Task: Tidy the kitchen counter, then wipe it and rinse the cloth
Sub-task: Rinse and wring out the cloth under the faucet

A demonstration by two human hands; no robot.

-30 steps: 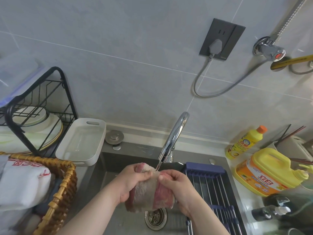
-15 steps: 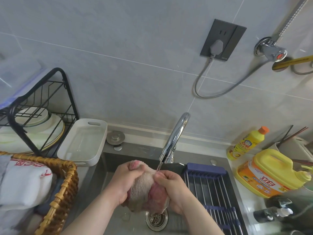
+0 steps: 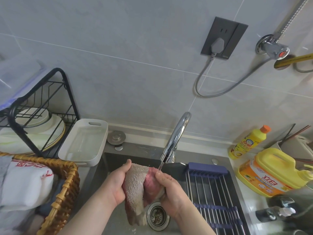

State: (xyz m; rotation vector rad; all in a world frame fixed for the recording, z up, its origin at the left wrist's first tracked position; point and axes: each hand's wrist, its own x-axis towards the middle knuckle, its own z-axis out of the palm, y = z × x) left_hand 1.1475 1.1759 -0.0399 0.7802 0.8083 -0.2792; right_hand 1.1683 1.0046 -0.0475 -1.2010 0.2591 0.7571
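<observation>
A beige and pink terry cloth (image 3: 138, 189) hangs wet over the dark sink (image 3: 108, 167), just above the drain strainer (image 3: 157, 216). My left hand (image 3: 118, 184) grips its left side and my right hand (image 3: 167, 189) grips its right side, the cloth bunched between them. A thin stream of water runs from the chrome tap (image 3: 176, 138) onto the top of the cloth, beside my right thumb.
A blue-framed metal drying rack (image 3: 215, 192) spans the sink's right half. Left stand a white rectangular dish (image 3: 84, 143), a black plate rack (image 3: 39, 116) and a wicker basket (image 3: 64, 184) with cloths. Yellow detergent bottles (image 3: 271, 173) and dark bottles crowd the right counter.
My hands have rubbed the cloth under the stream. It was bunched tight half a second ago and now hangs longer between them, with more of the beige side showing.
</observation>
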